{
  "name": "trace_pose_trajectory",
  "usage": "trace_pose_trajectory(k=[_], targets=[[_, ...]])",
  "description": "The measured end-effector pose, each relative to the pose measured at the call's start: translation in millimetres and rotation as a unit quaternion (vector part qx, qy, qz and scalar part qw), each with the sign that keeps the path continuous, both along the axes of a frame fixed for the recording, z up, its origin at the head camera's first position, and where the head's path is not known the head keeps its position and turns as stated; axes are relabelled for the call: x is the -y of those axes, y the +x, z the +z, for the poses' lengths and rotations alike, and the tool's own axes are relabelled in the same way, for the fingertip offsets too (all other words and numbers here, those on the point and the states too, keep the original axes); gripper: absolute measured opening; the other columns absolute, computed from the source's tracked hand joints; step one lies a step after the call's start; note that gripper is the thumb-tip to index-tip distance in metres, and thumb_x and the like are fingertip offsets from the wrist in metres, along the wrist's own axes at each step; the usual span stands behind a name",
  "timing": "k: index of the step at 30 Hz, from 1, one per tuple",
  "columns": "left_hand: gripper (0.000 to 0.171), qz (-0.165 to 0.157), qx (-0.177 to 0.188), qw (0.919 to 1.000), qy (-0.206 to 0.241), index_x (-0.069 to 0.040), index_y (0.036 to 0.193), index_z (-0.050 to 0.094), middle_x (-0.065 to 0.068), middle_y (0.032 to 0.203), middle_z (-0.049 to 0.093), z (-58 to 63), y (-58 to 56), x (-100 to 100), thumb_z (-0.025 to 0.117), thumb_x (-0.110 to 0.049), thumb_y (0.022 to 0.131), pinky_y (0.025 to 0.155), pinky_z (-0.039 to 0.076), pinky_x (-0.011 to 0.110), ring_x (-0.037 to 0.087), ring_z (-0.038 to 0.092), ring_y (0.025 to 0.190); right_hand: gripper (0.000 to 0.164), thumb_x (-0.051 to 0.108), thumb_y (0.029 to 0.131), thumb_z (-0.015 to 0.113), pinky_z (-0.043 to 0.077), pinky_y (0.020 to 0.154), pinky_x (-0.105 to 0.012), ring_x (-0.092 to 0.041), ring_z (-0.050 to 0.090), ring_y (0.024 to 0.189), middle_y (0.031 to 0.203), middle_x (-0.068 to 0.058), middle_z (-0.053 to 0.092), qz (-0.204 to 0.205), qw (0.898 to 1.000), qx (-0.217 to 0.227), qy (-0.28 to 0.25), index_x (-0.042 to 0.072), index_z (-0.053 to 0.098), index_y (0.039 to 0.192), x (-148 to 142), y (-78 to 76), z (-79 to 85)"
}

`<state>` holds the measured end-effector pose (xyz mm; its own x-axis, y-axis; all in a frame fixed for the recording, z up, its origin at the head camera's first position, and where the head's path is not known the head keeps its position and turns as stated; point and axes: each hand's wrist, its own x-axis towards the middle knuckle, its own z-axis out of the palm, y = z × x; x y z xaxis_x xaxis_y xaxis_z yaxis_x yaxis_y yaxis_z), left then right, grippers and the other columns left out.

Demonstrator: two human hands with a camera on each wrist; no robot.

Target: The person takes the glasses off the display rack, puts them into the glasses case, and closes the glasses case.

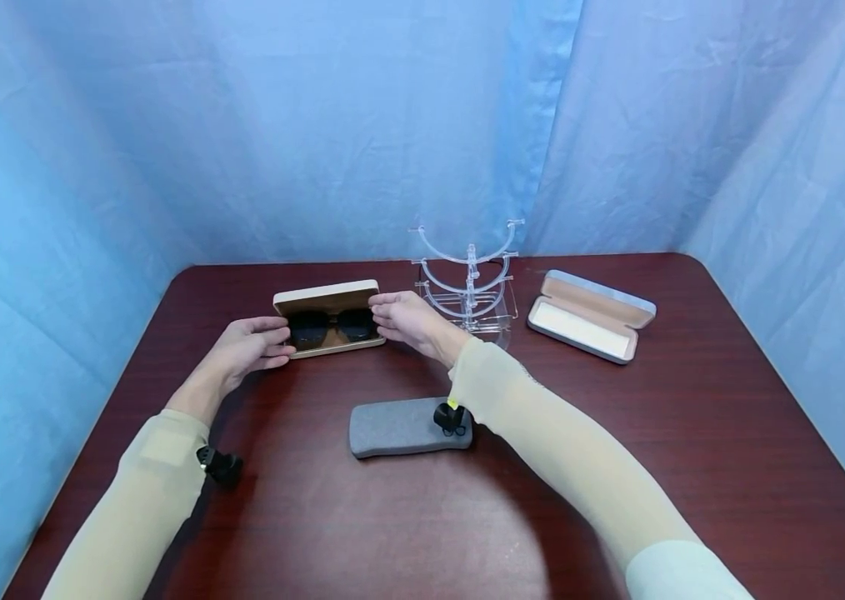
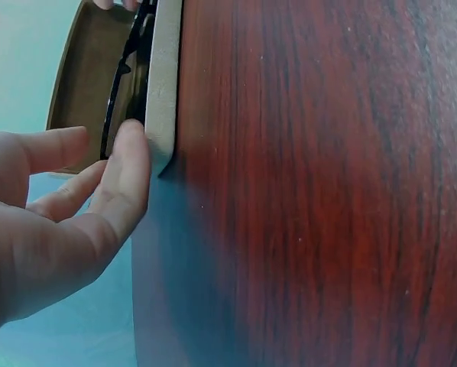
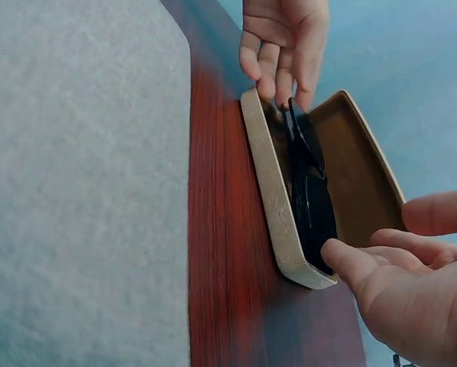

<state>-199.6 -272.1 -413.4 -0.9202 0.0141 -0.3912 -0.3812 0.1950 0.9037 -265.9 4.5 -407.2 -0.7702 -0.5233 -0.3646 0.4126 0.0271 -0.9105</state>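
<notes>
Dark sunglasses sit tilted in an open beige glasses case, its brown-lined lid raised behind them. At the case's left end is my left hand, its fingers extended around the end of the sunglasses. My right hand is at the right end, a fingertip against the lower edge of the near lens in the right wrist view. Its thumb stands apart, near the lid. Neither hand visibly pinches the frame. Whether the left fingertips touch the frame or only the case is hard to tell.
A closed grey glasses case lies nearer me, under my right wrist. Behind my right hand stands a clear glasses rack with several curved arms. Another open case sits at the right on the dark red table. Blue curtains surround the table.
</notes>
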Motion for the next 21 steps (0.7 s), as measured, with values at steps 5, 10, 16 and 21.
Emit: trace_pose_trajectory(k=[5,10,16,21], targets=[[0.053,0.014,0.006,0.9999,-0.009,0.004,0.151,0.038,0.025,0.136,0.053,-5.7,-0.6,-1.7,0.057,-0.011,0.104,0.079,0.06,0.029,0.01,0.071,0.083,0.045,0.006,0.108,0.046,0.037,0.115,-0.04,-0.028,0.034,0.147,0.16,-0.016,0.037,-0.001,1.0,-0.003,-0.003,-0.001,0.042,0.152,3.3,-0.1,-0.7],[0.052,0.029,0.009,0.9991,-0.03,0.004,0.148,0.041,0.019,0.121,0.06,-6.7,-4.1,-6.5,0.061,-0.009,0.102,0.076,0.061,0.031,0.014,0.072,0.08,0.044,0.007,0.108,0.047,0.039,0.114,-0.04,-0.025,0.036,0.147,0.159,-0.013,0.038,0.005,1.0,-0.005,0.009,0.001,0.044,0.151,4.3,-0.5,-3.9],[0.052,0.036,0.016,0.9983,-0.043,0.004,0.147,0.042,0.022,0.121,0.061,-5.5,-9.1,-14.4,0.063,-0.006,0.1,0.074,0.062,0.033,0.015,0.072,0.078,0.044,0.007,0.108,0.047,0.039,0.113,-0.041,-0.028,0.034,0.147,0.161,-0.014,0.035,-0.008,1.0,0.001,0.003,0.0,0.044,0.151,1.4,-2.7,-5.5],[0.054,0.044,0.016,0.9981,-0.041,0.005,0.147,0.042,0.021,0.118,0.064,-5.5,-9.5,-14.0,0.065,-0.004,0.098,0.076,0.061,0.033,0.014,0.072,0.078,0.044,0.007,0.109,0.044,0.044,0.11,-0.043,-0.028,0.034,0.147,0.162,-0.014,0.033,-0.022,0.999,0.018,-0.023,0.0,0.042,0.152,-0.7,-3.5,-3.8]])
